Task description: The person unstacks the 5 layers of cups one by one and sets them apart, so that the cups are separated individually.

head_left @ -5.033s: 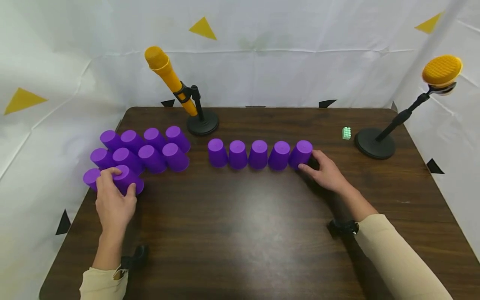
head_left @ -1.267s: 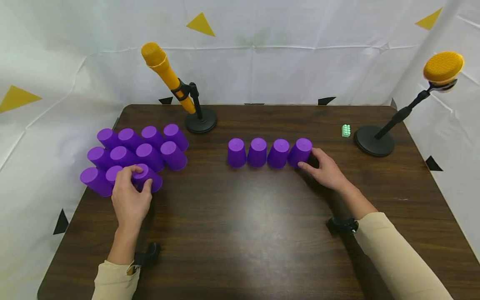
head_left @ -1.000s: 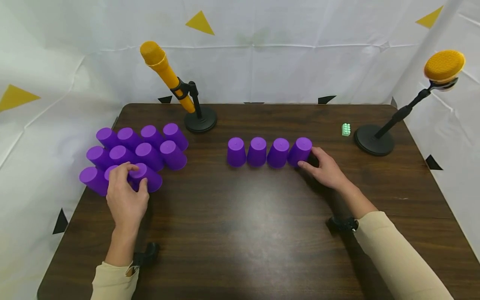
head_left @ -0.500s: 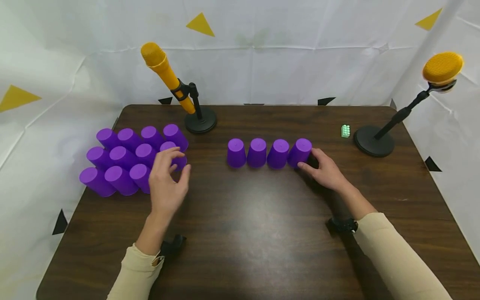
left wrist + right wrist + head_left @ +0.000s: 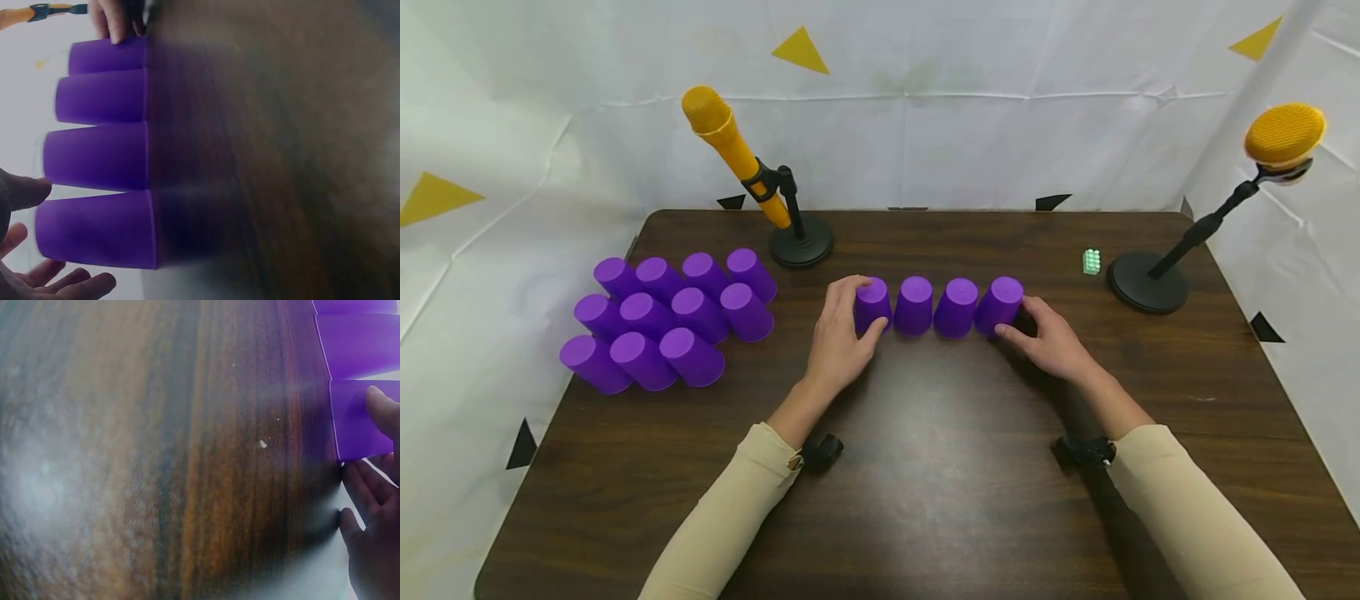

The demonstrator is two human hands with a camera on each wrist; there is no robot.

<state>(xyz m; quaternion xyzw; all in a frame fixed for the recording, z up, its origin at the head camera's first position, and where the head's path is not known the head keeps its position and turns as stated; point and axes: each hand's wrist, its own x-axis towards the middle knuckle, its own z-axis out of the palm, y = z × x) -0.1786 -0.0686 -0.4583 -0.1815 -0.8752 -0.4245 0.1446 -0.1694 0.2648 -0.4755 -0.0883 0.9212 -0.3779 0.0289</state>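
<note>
Several purple cups stand upside down in a row at mid-table. At the row's left end my left hand [image 5: 837,337] reaches around the last cup [image 5: 871,307], thumb on the near side and fingers on the far side. In the left wrist view its fingers [image 5: 87,286] stand slightly apart from that cup [image 5: 97,230]. My right hand [image 5: 1051,342] holds the rightmost cup [image 5: 1000,305]; in the right wrist view the thumb [image 5: 382,409] lies on that cup [image 5: 353,419] and the fingers are on its other side. Between them stand two more cups, including one [image 5: 914,307] nearer the left.
At the table's left, several more upside-down purple cups [image 5: 647,315] stand in three rows. Behind stands a yellow microphone [image 5: 733,146] on a black stand. A second yellow microphone [image 5: 1285,137] is at the right, with a small green brick [image 5: 1092,262] beside its base.
My left hand has set a cup into the left group's front row, let go and moved right to the centre row, which was one cup longer earlier. The right hand has stayed in place.
</note>
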